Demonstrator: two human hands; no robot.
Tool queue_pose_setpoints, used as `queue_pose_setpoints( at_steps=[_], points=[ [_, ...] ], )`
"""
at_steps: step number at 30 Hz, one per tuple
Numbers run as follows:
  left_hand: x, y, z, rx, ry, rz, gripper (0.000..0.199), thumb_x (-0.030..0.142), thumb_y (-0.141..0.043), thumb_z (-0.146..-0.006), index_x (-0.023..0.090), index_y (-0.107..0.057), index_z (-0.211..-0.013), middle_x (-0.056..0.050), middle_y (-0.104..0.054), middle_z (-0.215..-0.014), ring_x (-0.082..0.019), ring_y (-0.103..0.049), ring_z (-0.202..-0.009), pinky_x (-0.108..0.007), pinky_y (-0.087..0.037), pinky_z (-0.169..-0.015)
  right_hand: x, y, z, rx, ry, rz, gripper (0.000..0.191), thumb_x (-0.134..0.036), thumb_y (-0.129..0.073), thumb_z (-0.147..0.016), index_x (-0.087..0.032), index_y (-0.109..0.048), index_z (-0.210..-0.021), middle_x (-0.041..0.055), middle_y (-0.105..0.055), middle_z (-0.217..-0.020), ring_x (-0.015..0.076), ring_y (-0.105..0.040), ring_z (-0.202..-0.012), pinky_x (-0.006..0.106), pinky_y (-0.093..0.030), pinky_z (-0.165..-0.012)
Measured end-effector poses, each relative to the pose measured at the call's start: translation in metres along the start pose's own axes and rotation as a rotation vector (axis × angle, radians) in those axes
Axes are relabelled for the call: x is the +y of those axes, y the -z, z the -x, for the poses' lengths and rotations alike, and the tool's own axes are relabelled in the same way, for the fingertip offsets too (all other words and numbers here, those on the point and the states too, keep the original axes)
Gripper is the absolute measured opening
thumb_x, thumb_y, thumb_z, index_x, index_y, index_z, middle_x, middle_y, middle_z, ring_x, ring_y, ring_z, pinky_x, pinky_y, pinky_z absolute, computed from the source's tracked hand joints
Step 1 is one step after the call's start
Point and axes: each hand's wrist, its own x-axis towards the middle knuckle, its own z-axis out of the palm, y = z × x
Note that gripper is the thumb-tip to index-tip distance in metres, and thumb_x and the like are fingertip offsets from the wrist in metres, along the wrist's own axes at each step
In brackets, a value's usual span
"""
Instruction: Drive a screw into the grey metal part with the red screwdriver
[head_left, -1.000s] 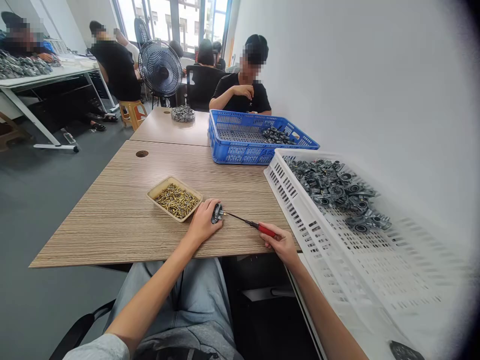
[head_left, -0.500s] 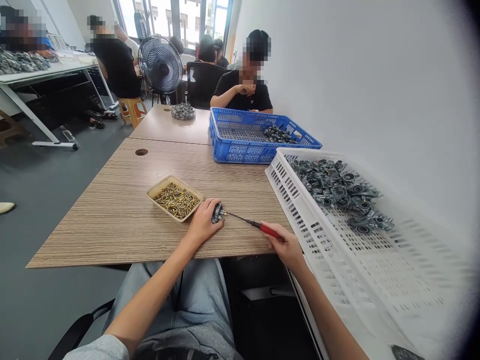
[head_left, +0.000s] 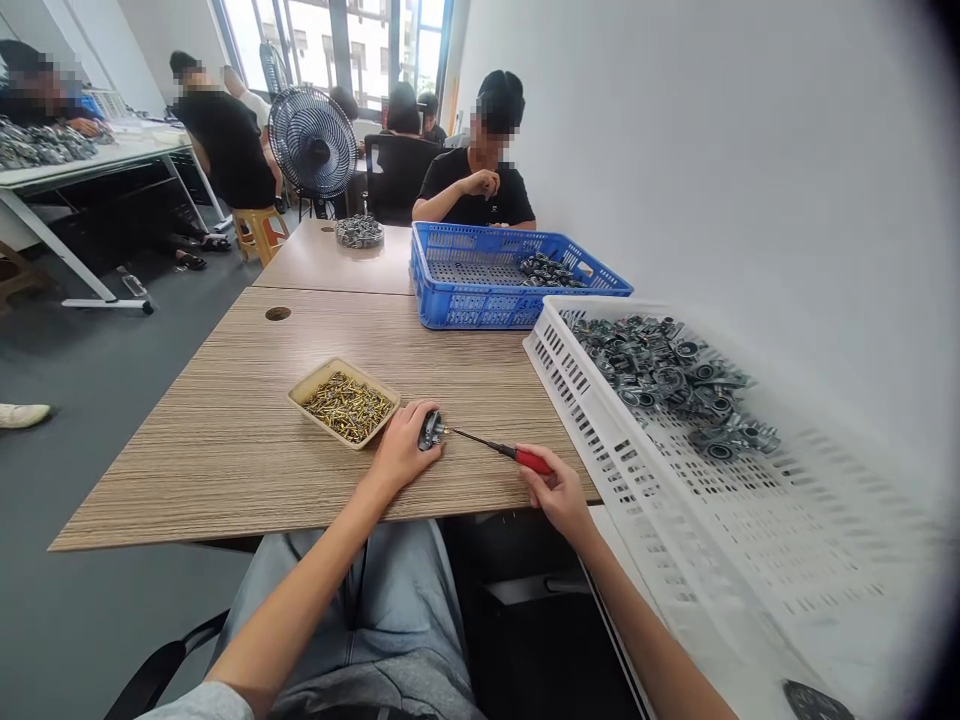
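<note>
The left hand (head_left: pixel 401 450) was closed around a small metal part (head_left: pixel 431 430), which it kept down on the table (head_left: pixel 225 430), near the middle of the near edge. The right hand (head_left: pixel 556 490) held the screwdriver (head_left: pixel 506 450) by its red handle, with the fingers narrow around it. The shaft pointed to the left, and its tip met the part at a brass-coloured spot; how deep a screw sat there was too small to tell.

Compared with half a second earlier, the right fingers covered more of the handle and the wrist was turned a little differently. The left hand and the part had stayed almost in the same place. In my judgement, this fitted with a turning of the driver, so the same fastening step seemed to go on and the part was not yet ready for release.

The tray (head_left: pixel 309 385) of brass-coloured screws (head_left: pixel 349 405) was just beside the left hand, toward the left corner of the table. The white crate (head_left: pixel 592 400), with more metal parts inside, ran along the right edge, and the blue crate (head_left: pixel 472 305) stood beyond it. On the floor, a light shoe (head_left: pixel 22 414) had come further into view.
</note>
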Motion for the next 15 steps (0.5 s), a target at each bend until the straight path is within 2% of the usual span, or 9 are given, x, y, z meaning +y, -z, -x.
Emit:
queue_pose_setpoints(
  at_steps=[1, 3, 5, 6, 10, 15],
  points=[
    [-0.0004, -0.0002, -0.0001, 0.001, 0.000, 0.002, 0.053, 0.017, -0.071, -0.081, 0.024, -0.053, -0.130, -0.008, -0.063, -0.134, -0.029, -0.058, -0.125, -0.046, -0.047, -0.111, 0.0016, -0.0020, 0.0006, 0.010, 0.022, 0.019, 0.040, -0.048, -0.068, -0.095, -0.023, -0.069, -0.126, 0.0081, -0.074, -0.097, 0.0132, -0.055, -0.050, 0.030, -0.049, -0.046],
    [-0.0009, -0.0003, -0.0003, 0.003, 0.000, 0.006, 0.054, 0.017, -0.072, -0.080, 0.024, -0.053, -0.130, -0.008, -0.063, -0.134, -0.029, -0.058, -0.126, -0.046, -0.047, -0.111, 0.0032, -0.0047, 0.0017, 0.029, 0.096, 0.093, 0.035, -0.048, -0.066, -0.096, -0.023, -0.068, -0.122, 0.0096, -0.074, -0.104, 0.0198, -0.068, -0.071, 0.032, -0.056, -0.059],
    [-0.0013, -0.0004, -0.0004, 0.007, -0.001, 0.008, 0.054, 0.017, -0.072, -0.080, 0.024, -0.053, -0.130, -0.008, -0.063, -0.134, -0.029, -0.058, -0.127, -0.046, -0.047, -0.112, 0.0038, -0.0056, 0.0025, 0.046, 0.157, 0.176, 0.032, -0.047, -0.064, -0.098, -0.023, -0.067, -0.119, 0.0109, -0.073, -0.112, 0.0253, -0.071, -0.095, 0.034, -0.059, -0.074],
    [-0.0014, -0.0004, -0.0005, 0.007, -0.001, 0.008, 0.054, 0.017, -0.072, -0.080, 0.024, -0.053, -0.130, -0.008, -0.063, -0.134, -0.029, -0.058, -0.127, -0.046, -0.047, -0.112, 0.0039, -0.0054, 0.0028, 0.051, 0.170, 0.210, 0.031, -0.047, -0.063, -0.099, -0.023, -0.066, -0.118, 0.0110, -0.073, -0.113, 0.0262, -0.070, -0.099, 0.035, -0.058, -0.077],
    [-0.0009, -0.0008, -0.0002, 0.000, 0.003, 0.008, 0.055, 0.016, -0.071, -0.080, 0.025, -0.053, -0.131, -0.007, -0.063, -0.134, -0.029, -0.059, -0.126, -0.046, -0.046, -0.112, 0.0037, -0.0037, 0.0029, 0.067, 0.169, 0.273, 0.028, -0.049, -0.059, -0.101, -0.023, -0.066, -0.110, 0.0082, -0.073, -0.100, 0.0250, -0.069, -0.089, 0.035, -0.055, -0.077],
    [0.0009, -0.0005, 0.0005, -0.019, 0.001, -0.005, 0.052, 0.017, -0.070, -0.082, 0.025, -0.054, -0.131, -0.007, -0.063, -0.134, -0.029, -0.058, -0.124, -0.045, -0.047, -0.110, -0.0005, -0.0029, 0.0017, 0.078, 0.170, 0.222, 0.029, -0.049, -0.060, -0.100, -0.022, -0.069, -0.105, 0.0069, -0.073, -0.095, 0.0251, -0.068, -0.089, 0.035, -0.054, -0.080]
  ],
)
